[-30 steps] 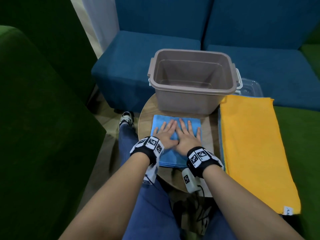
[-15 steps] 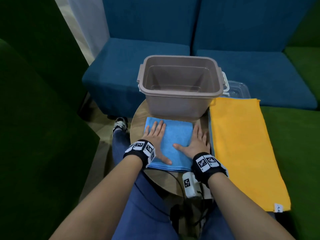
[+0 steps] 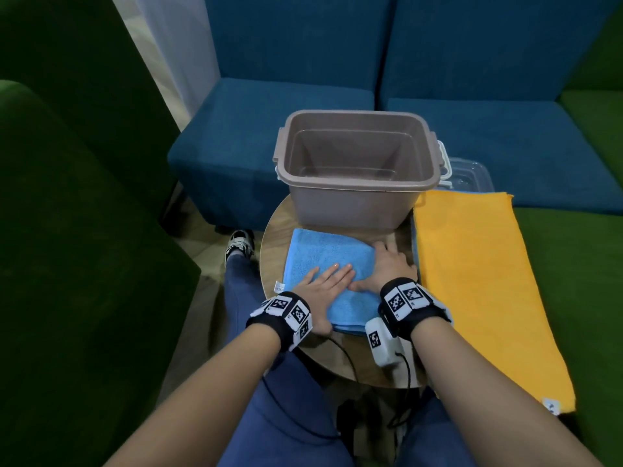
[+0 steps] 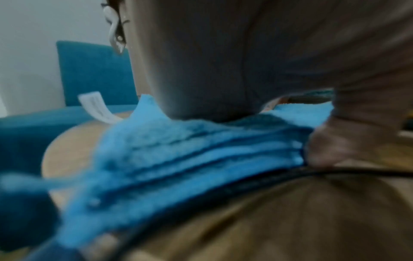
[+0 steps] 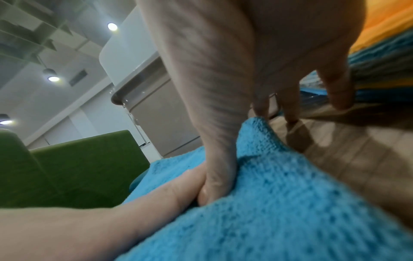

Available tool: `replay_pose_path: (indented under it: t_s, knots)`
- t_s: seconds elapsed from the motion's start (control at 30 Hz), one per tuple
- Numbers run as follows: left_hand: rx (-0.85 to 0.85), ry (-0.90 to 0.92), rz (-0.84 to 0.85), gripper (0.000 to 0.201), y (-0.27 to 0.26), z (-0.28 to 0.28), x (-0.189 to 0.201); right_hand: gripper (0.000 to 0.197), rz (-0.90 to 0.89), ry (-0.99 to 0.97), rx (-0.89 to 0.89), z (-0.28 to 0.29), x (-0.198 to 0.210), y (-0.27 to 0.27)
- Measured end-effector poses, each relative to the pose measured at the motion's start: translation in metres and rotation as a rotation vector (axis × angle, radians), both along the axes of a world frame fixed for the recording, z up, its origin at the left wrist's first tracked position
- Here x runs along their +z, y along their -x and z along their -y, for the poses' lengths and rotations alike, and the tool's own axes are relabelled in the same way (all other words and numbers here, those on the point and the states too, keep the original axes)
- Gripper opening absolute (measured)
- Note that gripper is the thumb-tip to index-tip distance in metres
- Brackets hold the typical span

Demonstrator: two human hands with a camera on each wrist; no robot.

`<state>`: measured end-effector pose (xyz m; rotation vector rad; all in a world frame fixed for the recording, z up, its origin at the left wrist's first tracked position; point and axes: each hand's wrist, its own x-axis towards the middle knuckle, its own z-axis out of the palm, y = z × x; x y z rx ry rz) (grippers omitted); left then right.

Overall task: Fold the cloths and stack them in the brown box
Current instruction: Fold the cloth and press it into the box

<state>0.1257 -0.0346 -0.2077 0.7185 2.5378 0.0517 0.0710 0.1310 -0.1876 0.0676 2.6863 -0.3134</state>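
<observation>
both hands lie flat and grip nothing, left hand (image 3: 323,287) and right hand (image 3: 387,268) pressing the folded blue cloth (image 3: 328,256) on the round table (image 3: 274,237), likely flattening creases, near the empty brown box (image 3: 357,200).

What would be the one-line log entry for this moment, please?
stage: smoothing fold | blue cloth: folded, on round table | left hand: flat on cloth | right hand: at its right edge | brown box: empty | orange cloth: unfolded
</observation>
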Motion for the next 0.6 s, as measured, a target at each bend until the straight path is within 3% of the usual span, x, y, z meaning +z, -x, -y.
replay_pose_path:
  t_s: [0.13,0.27,0.37,0.47,0.6]
  knots:
    - [-0.116,0.147,-0.046,0.114,0.004,0.015,0.01,0.112,0.017,-0.033,-0.026,-0.001,0.003,-0.007]
    - [-0.118,0.24,-0.124,0.114,-0.005,0.0,0.023,0.105,-0.039,0.319,-0.065,0.002,0.0,0.002]
    - [0.035,0.069,-0.181,0.101,-0.02,-0.031,0.021,0.08,-0.089,0.571,-0.165,0.008,0.004,0.003]
    - [0.141,-0.065,-0.173,0.081,-0.027,-0.047,0.022,0.047,-0.186,0.598,-0.135,0.01,0.011,-0.001]
    - [0.167,-0.082,-0.139,0.071,-0.029,-0.056,0.025,0.042,-0.226,0.559,-0.048,0.001,0.014,-0.005]
